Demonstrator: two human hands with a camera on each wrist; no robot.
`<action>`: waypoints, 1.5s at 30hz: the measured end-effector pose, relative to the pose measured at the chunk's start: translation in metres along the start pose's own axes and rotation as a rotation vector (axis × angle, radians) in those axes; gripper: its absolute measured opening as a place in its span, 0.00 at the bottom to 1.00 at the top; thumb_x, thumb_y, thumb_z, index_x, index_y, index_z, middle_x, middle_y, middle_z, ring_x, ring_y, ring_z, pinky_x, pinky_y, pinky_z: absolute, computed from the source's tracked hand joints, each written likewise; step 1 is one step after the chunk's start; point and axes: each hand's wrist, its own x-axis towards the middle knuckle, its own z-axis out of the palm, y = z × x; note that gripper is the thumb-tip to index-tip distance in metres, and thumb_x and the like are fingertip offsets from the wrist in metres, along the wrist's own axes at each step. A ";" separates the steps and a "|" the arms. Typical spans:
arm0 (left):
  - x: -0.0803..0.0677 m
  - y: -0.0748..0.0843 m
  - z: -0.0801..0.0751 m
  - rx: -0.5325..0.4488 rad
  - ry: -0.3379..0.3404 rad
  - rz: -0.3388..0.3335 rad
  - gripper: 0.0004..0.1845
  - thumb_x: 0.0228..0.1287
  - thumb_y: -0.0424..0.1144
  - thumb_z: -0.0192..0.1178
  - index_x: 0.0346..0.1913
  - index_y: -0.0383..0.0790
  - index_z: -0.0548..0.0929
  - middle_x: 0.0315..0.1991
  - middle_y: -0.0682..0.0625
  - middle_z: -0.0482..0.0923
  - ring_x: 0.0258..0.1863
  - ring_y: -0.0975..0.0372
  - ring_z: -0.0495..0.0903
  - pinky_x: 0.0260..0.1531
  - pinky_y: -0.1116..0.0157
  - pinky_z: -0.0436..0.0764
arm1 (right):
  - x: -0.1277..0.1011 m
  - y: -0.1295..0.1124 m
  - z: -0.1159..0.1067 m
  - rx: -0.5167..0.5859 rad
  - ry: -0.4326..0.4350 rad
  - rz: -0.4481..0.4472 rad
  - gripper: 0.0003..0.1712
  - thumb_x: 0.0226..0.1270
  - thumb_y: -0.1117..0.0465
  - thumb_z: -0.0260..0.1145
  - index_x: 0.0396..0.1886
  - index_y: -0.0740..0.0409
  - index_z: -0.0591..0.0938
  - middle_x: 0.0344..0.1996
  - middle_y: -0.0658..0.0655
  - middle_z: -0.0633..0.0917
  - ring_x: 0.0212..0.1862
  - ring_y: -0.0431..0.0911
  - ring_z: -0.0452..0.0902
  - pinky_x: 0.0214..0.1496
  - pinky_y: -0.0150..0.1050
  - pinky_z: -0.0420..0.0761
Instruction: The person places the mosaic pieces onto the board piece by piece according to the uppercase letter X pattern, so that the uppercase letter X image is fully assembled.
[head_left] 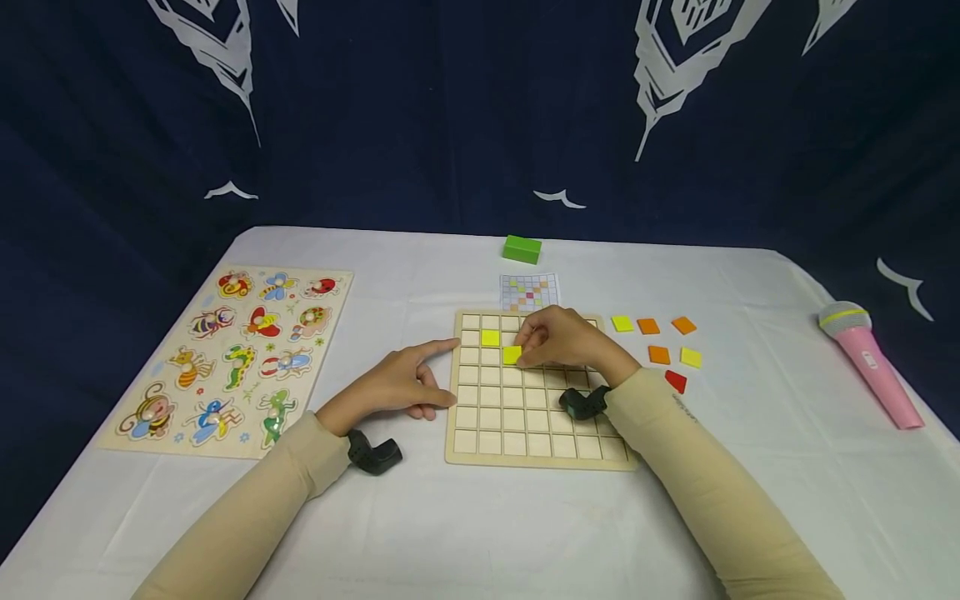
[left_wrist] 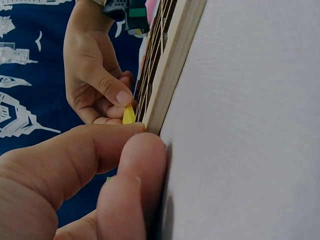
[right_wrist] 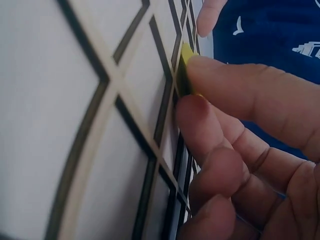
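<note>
Right grip (head_left: 558,337): we see it pinching a tilted yellow tile (head_left: 512,356) over the board (head_left: 491,396).
Left grip (head_left: 401,382): unclenched, forefinger and thumb at the board's left edge.
Flat tile (head_left: 490,337): yellow too, diagonally next to the pinched one.
Loose tiles (head_left: 658,355): right of the board.
Card (head_left: 528,292): just beyond the board, before a green block (head_left: 522,249).
Surface (head_left: 450,533): we see a puzzle (head_left: 225,343) left, microphone (head_left: 873,367) right.

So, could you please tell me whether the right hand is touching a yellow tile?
Touching: the right wrist view shows the right hand pinching the tile.
</note>
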 end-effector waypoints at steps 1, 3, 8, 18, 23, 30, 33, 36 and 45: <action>0.000 0.000 0.000 0.000 -0.001 0.001 0.50 0.64 0.35 0.77 0.85 0.42 0.63 0.27 0.46 0.87 0.19 0.64 0.84 0.25 0.69 0.85 | 0.000 0.000 0.000 -0.001 -0.002 0.002 0.11 0.60 0.68 0.82 0.40 0.63 0.89 0.27 0.50 0.87 0.32 0.42 0.78 0.39 0.36 0.77; 0.001 0.000 0.000 0.002 -0.003 0.005 0.50 0.64 0.35 0.77 0.85 0.41 0.63 0.27 0.46 0.87 0.19 0.64 0.84 0.24 0.69 0.85 | 0.001 0.000 0.000 0.002 -0.008 0.004 0.10 0.59 0.68 0.82 0.39 0.63 0.89 0.27 0.50 0.87 0.32 0.42 0.77 0.39 0.36 0.77; 0.001 0.001 0.000 -0.001 -0.002 -0.002 0.50 0.64 0.34 0.77 0.86 0.41 0.62 0.28 0.46 0.86 0.19 0.64 0.84 0.24 0.70 0.85 | 0.003 -0.001 0.001 0.004 -0.013 0.015 0.11 0.59 0.69 0.82 0.39 0.63 0.89 0.27 0.51 0.86 0.31 0.42 0.76 0.37 0.35 0.76; 0.002 0.001 0.000 -0.005 -0.004 -0.006 0.50 0.64 0.34 0.77 0.86 0.42 0.62 0.28 0.46 0.86 0.19 0.64 0.84 0.24 0.70 0.84 | 0.000 0.003 -0.004 0.016 -0.036 0.019 0.12 0.67 0.66 0.77 0.48 0.65 0.89 0.28 0.52 0.87 0.29 0.43 0.78 0.35 0.35 0.78; 0.001 0.001 0.001 -0.008 -0.005 -0.002 0.50 0.64 0.34 0.77 0.86 0.42 0.63 0.27 0.46 0.86 0.19 0.64 0.83 0.24 0.70 0.84 | -0.009 0.008 -0.014 0.115 -0.033 -0.012 0.13 0.75 0.65 0.71 0.53 0.68 0.87 0.29 0.53 0.83 0.26 0.44 0.75 0.30 0.34 0.76; 0.000 0.000 0.001 -0.022 -0.005 -0.008 0.50 0.64 0.34 0.77 0.86 0.42 0.63 0.28 0.45 0.86 0.19 0.64 0.83 0.23 0.70 0.84 | -0.023 0.023 -0.029 0.293 -0.020 -0.079 0.17 0.76 0.66 0.69 0.57 0.73 0.83 0.28 0.55 0.82 0.27 0.43 0.71 0.30 0.34 0.74; 0.000 0.000 0.000 -0.023 -0.005 -0.009 0.50 0.64 0.34 0.77 0.86 0.42 0.62 0.28 0.45 0.86 0.19 0.64 0.83 0.23 0.70 0.84 | -0.031 0.030 -0.036 0.342 0.015 -0.089 0.17 0.77 0.67 0.67 0.58 0.75 0.81 0.30 0.57 0.84 0.28 0.44 0.72 0.30 0.34 0.75; 0.001 0.000 0.000 -0.021 -0.006 -0.012 0.50 0.64 0.34 0.77 0.86 0.43 0.63 0.28 0.45 0.86 0.19 0.64 0.84 0.24 0.70 0.85 | -0.040 0.036 -0.045 0.368 0.071 -0.094 0.18 0.78 0.68 0.66 0.60 0.77 0.80 0.34 0.58 0.87 0.29 0.45 0.73 0.31 0.34 0.76; 0.001 0.000 0.000 -0.022 -0.007 -0.009 0.50 0.64 0.34 0.77 0.86 0.42 0.62 0.28 0.45 0.86 0.19 0.64 0.84 0.24 0.69 0.85 | -0.067 0.053 -0.069 0.388 0.250 -0.094 0.10 0.78 0.66 0.68 0.55 0.54 0.86 0.31 0.49 0.86 0.27 0.45 0.72 0.30 0.37 0.78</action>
